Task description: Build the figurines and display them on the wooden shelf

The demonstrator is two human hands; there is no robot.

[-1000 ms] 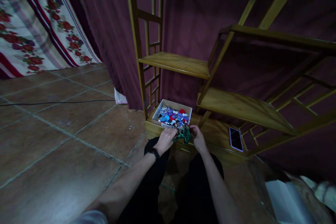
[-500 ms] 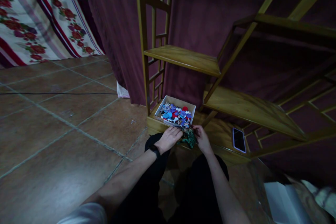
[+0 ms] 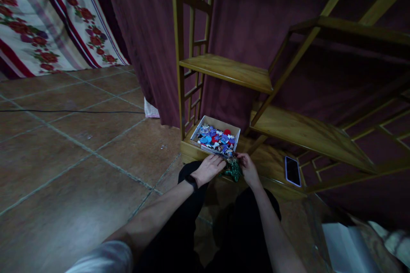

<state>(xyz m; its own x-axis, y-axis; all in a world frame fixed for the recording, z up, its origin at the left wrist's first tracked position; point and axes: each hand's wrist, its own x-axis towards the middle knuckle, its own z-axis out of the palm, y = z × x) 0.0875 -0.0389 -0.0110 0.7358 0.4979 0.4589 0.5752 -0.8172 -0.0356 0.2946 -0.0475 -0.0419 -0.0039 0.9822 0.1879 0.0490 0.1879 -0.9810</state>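
Observation:
A shiny green crinkled bundle [image 3: 233, 170], perhaps foil or ribbon, hangs between my two hands at the front edge of the low shelf. My left hand [image 3: 209, 168], with a dark band on its wrist, has its fingers curled at the bundle's upper left. On the other side my right hand [image 3: 246, 166] pinches the bundle's upper right edge. Just beyond them sits an open cardboard box [image 3: 238, 134] filled with small pieces [image 3: 213, 136] in blue, purple, red and white. What exactly the left fingertips grip is hidden.
The box stands on a wooden shelf unit [image 3: 227, 70] with slanted bars above. A phone [image 3: 292, 170] lies to the right on the bottom shelf. A pale box-like object [image 3: 346, 245] is on the floor at lower right. A black cable [image 3: 80, 111] crosses the tiles at left.
The view has shifted slightly, so everything sits a little further right. Both hands stay at the green bundle, with hardly any visible movement.

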